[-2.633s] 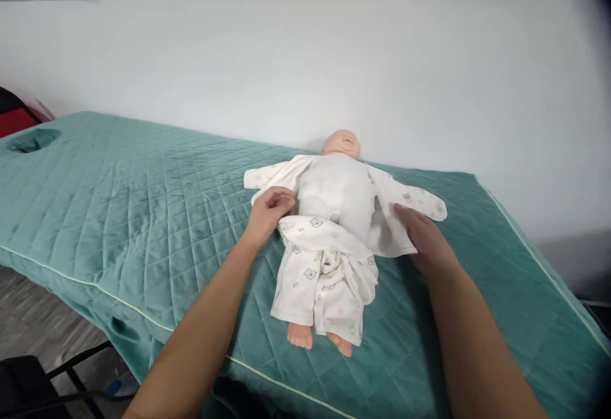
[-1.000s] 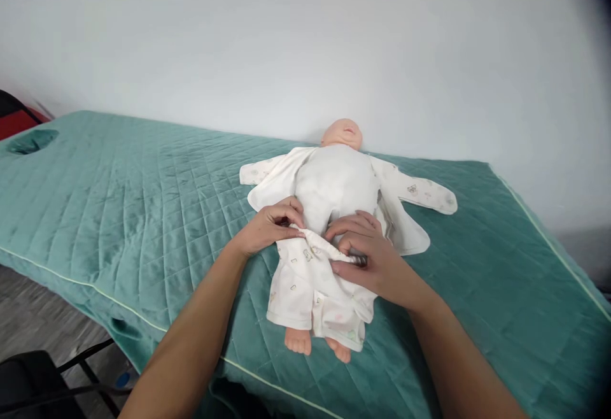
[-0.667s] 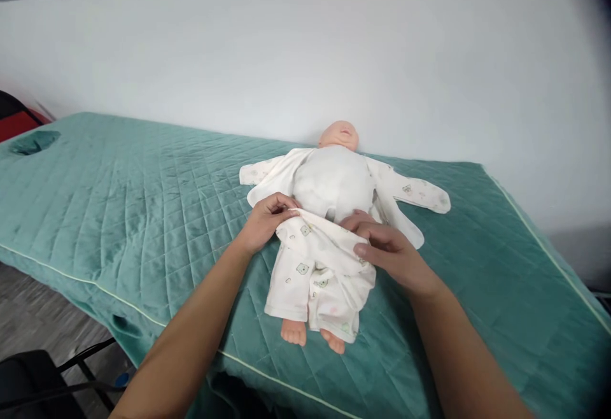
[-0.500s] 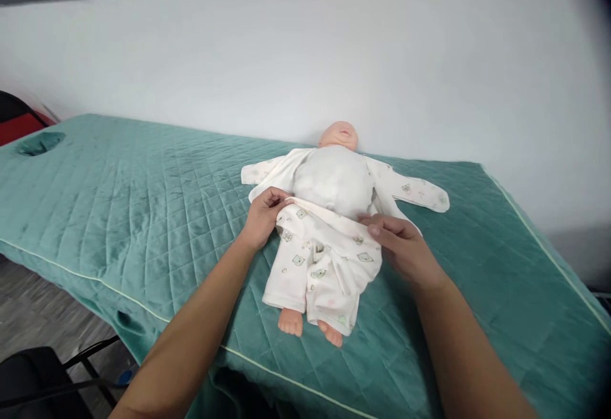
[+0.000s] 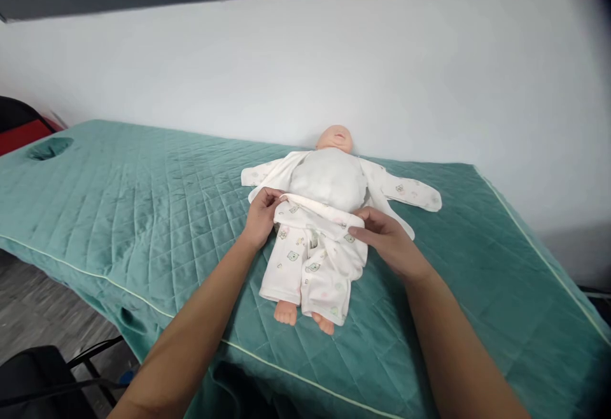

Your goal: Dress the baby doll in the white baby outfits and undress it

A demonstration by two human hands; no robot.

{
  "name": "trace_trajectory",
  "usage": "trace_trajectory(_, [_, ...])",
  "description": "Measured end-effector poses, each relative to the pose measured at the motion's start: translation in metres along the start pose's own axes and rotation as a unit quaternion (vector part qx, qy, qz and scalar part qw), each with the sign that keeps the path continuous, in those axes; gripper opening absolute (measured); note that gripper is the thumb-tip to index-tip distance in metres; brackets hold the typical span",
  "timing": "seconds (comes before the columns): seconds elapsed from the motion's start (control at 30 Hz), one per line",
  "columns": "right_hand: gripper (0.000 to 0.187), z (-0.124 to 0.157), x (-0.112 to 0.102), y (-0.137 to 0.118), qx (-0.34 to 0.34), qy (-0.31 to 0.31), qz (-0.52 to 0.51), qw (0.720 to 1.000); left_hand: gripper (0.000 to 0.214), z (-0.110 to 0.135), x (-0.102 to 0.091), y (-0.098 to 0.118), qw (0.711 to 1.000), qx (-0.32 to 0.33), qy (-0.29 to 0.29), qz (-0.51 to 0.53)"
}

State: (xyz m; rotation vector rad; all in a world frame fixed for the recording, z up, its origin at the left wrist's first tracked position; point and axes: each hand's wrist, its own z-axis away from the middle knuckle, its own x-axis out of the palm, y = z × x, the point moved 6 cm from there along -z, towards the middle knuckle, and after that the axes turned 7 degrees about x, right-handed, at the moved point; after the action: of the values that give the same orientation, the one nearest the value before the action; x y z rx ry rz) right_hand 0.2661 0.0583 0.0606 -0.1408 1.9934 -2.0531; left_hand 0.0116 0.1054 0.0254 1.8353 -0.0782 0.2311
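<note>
A baby doll (image 5: 328,178) lies on its back, head toward the wall, with its soft white torso bare. Its white patterned jacket (image 5: 414,193) is spread open to both sides, the sleeves stretched out. White printed pants (image 5: 286,265) cover the legs, and both feet poke out of the cuffs. My left hand (image 5: 260,216) pinches the waistband at the doll's side on the left. On the other side, my right hand (image 5: 387,241) grips the waistband between thumb and fingers. The band is pulled taut across the belly between them.
The doll rests on a bed with a green quilted cover (image 5: 157,215), which has a face hole (image 5: 50,148) at its far left. A white wall (image 5: 305,75) runs behind it. A black chair (image 5: 38,381) stands at the lower left.
My right hand has moved slightly left and up with the waistband. The pants sit a little higher and the band looks folded. The camera view has tilted up slightly.
</note>
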Motion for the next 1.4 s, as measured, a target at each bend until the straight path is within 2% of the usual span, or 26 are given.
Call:
trace_trajectory(0.13, [0.028,-0.006,-0.009,0.010,-0.021,0.107,-0.025,0.994,0.033,-0.001,-0.001,-0.004,1.000,-0.002,0.016,-0.007])
trace_trajectory(0.27, [0.024,-0.006,-0.020,0.013,-0.074,0.274,-0.032,0.958,0.029,-0.002,0.001,-0.008,1.000,0.002,0.010,-0.029])
trace_trajectory(0.33, [0.023,-0.007,-0.019,0.014,-0.074,0.303,-0.018,0.950,0.028,-0.002,0.002,-0.009,0.999,0.001,0.002,-0.038])
trace_trajectory(0.5, [0.025,-0.012,-0.015,0.020,-0.011,0.256,0.044,0.966,0.026,-0.003,0.004,-0.014,0.996,-0.036,-0.052,-0.055])
trace_trajectory(0.67, [0.037,-0.010,-0.013,0.026,0.072,0.126,-0.013,0.989,0.024,-0.003,0.006,-0.013,0.989,-0.035,-0.113,-0.087])
trace_trajectory(0.8, [0.040,-0.006,-0.015,0.019,0.066,0.078,-0.020,0.995,0.031,-0.003,0.005,-0.011,0.984,-0.035,-0.119,-0.127])
trace_trajectory(0.93, [0.038,-0.006,-0.015,0.018,0.051,0.057,-0.013,0.997,0.034,-0.006,0.008,-0.013,0.979,-0.038,-0.140,-0.141])
trace_trajectory(1.03, [0.034,-0.007,-0.013,0.020,0.044,0.080,-0.011,0.996,0.034,-0.011,0.011,-0.013,0.976,-0.033,-0.160,-0.141])
trace_trajectory(1.2, [0.025,-0.008,-0.008,0.017,-0.002,0.203,0.046,0.978,0.021,-0.021,0.012,-0.014,0.975,-0.074,-0.166,-0.127])
trace_trajectory(1.3, [0.029,-0.012,-0.009,0.019,-0.011,0.259,0.071,0.963,0.016,-0.023,0.013,-0.015,0.974,-0.095,-0.175,-0.110])
trace_trajectory(1.4, [0.035,-0.016,-0.016,0.026,0.011,0.298,0.066,0.952,0.019,-0.023,0.010,-0.019,0.976,-0.100,-0.167,-0.095])
